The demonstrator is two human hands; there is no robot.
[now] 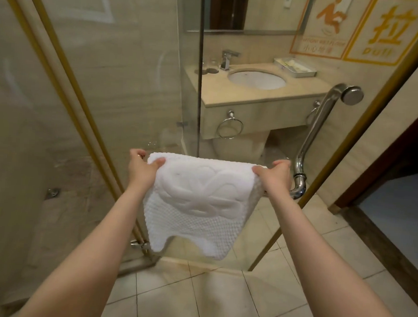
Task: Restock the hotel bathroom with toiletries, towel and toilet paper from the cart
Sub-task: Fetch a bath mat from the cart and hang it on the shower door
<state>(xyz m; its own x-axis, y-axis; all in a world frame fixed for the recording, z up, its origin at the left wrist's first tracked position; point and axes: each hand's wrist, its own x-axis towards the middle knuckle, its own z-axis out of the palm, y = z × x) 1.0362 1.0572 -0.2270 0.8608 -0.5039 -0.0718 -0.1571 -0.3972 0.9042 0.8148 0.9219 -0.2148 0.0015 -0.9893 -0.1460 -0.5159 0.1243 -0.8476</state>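
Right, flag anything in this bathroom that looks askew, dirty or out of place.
The white towel, gripped at its top corners by the left hand and right hand, hangs unevenly, its bottom edge scalloped. Brownish staining runs along the floor threshold below it. Nothing looks spilled or broken.

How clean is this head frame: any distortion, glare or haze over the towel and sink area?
Head view: wide-angle bending bows the gold door frame and forearms; the white towel is sharp between the left hand and right hand; the glass door carries faint reflections and smears, so the sink behind looks slightly hazy; lighting is warm and even.
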